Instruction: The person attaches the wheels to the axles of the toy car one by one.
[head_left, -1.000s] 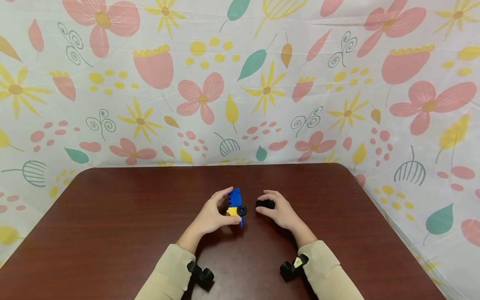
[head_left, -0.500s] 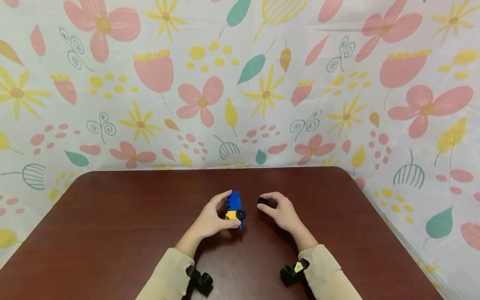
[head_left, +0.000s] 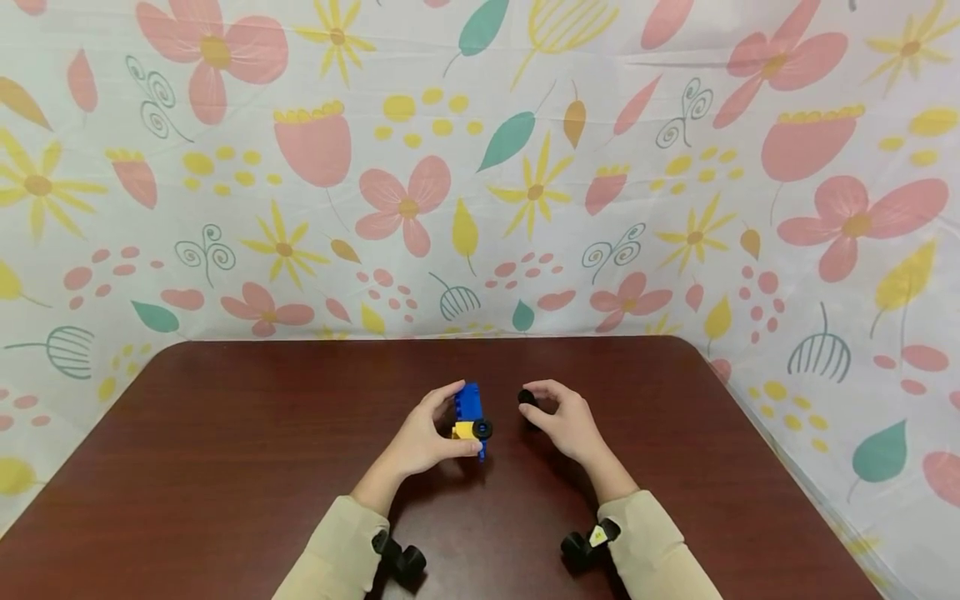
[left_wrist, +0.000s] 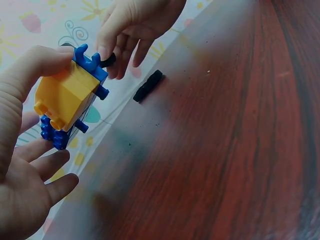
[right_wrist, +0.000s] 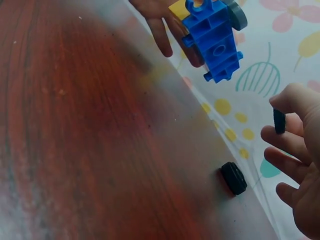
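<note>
In the head view my left hand [head_left: 422,432] holds a blue-and-yellow toy car [head_left: 468,404] between thumb and fingers. One black wheel [head_left: 482,429] is fitted on its side. The right wrist view shows the ribbed blue underside [right_wrist: 212,42] with short pegs sticking out. My right hand [head_left: 564,421], to the right of the car, pinches a loose black wheel [right_wrist: 279,120] between thumb and forefinger. That wheel is apart from the car. On the table below lies more black wheel shape [left_wrist: 148,86], partly hidden by my right hand in the head view.
Both hands are over a dark reddish-brown table [head_left: 247,467]. A floral-patterned cloth [head_left: 405,200] hangs behind its far edge and along the right. A small black camera is strapped at each wrist, on the beige sleeves [head_left: 330,550].
My right hand has picked the wheel up off the table, and the wheel has turned in its fingers. My left hand keeps its hold on the car and has barely moved.
</note>
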